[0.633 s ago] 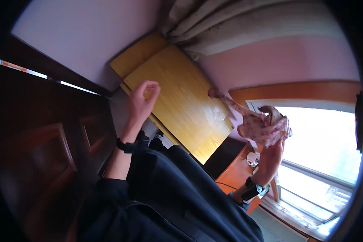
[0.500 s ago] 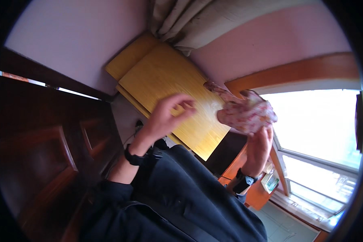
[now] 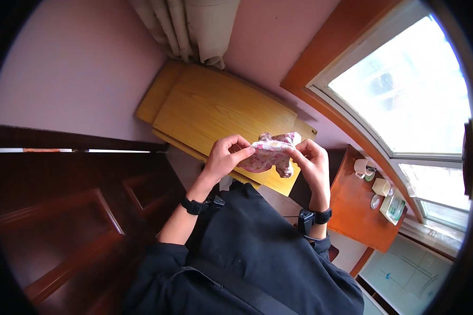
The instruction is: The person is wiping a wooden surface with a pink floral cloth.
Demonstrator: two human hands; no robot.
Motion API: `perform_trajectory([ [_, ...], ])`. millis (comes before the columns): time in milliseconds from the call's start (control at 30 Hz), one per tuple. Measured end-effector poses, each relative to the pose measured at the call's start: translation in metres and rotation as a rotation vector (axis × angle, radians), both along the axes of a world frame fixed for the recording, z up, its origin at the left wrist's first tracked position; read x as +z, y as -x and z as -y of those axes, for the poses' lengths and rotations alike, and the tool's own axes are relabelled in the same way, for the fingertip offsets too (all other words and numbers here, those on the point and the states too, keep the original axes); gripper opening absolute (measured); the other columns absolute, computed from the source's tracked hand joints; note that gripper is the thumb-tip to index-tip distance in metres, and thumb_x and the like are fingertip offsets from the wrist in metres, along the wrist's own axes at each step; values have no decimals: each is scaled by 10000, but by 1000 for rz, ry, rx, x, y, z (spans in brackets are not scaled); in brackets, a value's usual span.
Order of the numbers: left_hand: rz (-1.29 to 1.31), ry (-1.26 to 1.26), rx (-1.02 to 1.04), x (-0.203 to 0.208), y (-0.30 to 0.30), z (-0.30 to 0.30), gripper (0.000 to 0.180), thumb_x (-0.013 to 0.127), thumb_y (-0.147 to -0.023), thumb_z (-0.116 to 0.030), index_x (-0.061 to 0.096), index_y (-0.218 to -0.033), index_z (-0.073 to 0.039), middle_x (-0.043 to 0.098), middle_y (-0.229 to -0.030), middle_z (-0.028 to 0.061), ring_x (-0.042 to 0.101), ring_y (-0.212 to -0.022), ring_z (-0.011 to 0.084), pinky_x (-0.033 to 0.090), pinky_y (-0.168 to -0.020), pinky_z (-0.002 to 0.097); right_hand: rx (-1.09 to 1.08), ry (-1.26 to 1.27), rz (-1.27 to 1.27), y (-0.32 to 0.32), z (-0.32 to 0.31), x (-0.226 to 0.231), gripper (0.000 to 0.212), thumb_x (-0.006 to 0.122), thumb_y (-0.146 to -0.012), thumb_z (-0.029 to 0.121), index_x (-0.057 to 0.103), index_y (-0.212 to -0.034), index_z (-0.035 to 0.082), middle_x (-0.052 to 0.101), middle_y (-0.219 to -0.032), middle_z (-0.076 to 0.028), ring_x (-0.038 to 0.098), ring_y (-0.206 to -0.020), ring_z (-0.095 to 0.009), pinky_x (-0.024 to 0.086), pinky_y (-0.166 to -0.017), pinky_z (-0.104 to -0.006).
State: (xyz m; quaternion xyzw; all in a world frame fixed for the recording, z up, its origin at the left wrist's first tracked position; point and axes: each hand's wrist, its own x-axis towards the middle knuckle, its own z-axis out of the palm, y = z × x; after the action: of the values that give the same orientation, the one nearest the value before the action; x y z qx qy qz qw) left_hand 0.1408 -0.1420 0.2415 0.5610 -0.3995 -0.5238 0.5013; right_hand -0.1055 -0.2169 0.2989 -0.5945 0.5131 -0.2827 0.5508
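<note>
Over on the right, a white mug with a handle (image 3: 360, 167) stands near the window side, something dark showing by its mouth, too small to make out. Just beside it sits a cream-coloured, block-shaped box (image 3: 381, 187), its contents hidden, then a small, round, clear-looking dish (image 3: 376, 201), and nearer still a green-and-white flat packet (image 3: 393, 208). All four share the orange-brown wooden worktop (image 3: 352, 210).

To the middle now, and here's the action: a pink-and-white floral cloth piece (image 3: 268, 160), soft and bunched, hangs in the air between both hands. The left hand (image 3: 225, 157) has its grip pinched, thumb and forefinger closed on the cloth's left upper edge. The right hand (image 3: 314, 164) does the same on the right, thumb and fingertips together on the other end of that edge. The edge runs almost straight between them, with gathered lobes poking out on the far side and one drooping near the right hand. Each wrist wears a black strap, and dark clothing (image 3: 257, 252) fills the near centre.

Beyond the cloth lies a yellow wood-grain worktop (image 3: 210, 105), set at a slant along the pink wall (image 3: 270, 52). A pale, pleated curtain (image 3: 210, 31) drops to its far end. Dark, panelled woodwork (image 3: 73, 210) takes up the near left, and a bright window (image 3: 399, 79) in an orange-brown surround glares from the far right.
</note>
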Motion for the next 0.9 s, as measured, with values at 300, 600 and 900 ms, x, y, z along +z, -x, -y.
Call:
perform_trajectory([
  [300, 1075, -42, -61, -101, 2, -32, 142, 720, -859, -79, 697, -999, -66, 706, -1008, 114, 701, -914, 303, 553, -767, 391, 273, 184, -787, 41, -40, -105, 386, 775, -879, 429, 743, -1073, 97, 768, -899, -127, 744, -868, -297, 581, -764, -412],
  [600, 935, 133, -345, -163, 69, -8, 388, 668, -900, -97, 639, -1274, 3, 639, -1250, 190, 597, -1197, 363, 483, -1046, 435, -6, -108, -697, 113, -106, -149, 420, 732, -894, 467, 742, -1085, 94, 769, -953, -154, 746, -901, -313, 581, -807, -414],
  [900, 1200, 157, -431, -210, 90, 0, 629, 615, -972, -242, 410, -1538, -60, 334, -1562, 236, 334, -1438, 456, 315, -1182, 564, -364, -324, -669, 175, -197, -155, 344, 734, -908, 348, 733, -1075, 47, 759, -935, -135, 730, -872, -250, 563, -806, -368],
])
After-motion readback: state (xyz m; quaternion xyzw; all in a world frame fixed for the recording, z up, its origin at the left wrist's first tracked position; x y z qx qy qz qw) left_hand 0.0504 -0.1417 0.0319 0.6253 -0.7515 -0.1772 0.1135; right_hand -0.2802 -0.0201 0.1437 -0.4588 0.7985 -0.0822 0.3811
